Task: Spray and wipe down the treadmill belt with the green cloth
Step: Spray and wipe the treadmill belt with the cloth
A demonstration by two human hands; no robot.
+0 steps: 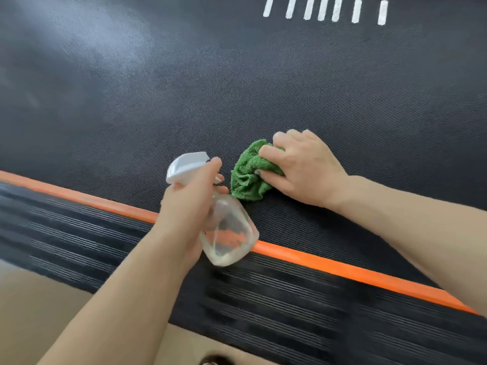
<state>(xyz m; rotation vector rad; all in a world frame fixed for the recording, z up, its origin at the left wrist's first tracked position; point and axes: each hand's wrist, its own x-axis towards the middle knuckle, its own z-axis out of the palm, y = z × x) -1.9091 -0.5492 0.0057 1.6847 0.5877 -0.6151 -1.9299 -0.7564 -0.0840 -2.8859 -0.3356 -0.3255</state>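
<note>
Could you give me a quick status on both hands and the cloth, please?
Left hand grips spray bottle above orange strip. Right hand presses bunched green cloth on treadmill belt. Nothing in the way.

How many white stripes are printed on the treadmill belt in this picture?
7, all in one row on the treadmill belt at the top edge of the view, above the hands: the white stripes run from left to right. Their tops are cut off, and more may lie outside the frame.

Bright orange trim strip (342, 267) running diagonally along the belt's near edge, black ribbed side rail (263, 299) just below it, tan floor (39, 299) at lower left, small dark blurred object (214, 360) at bottom edge
</note>
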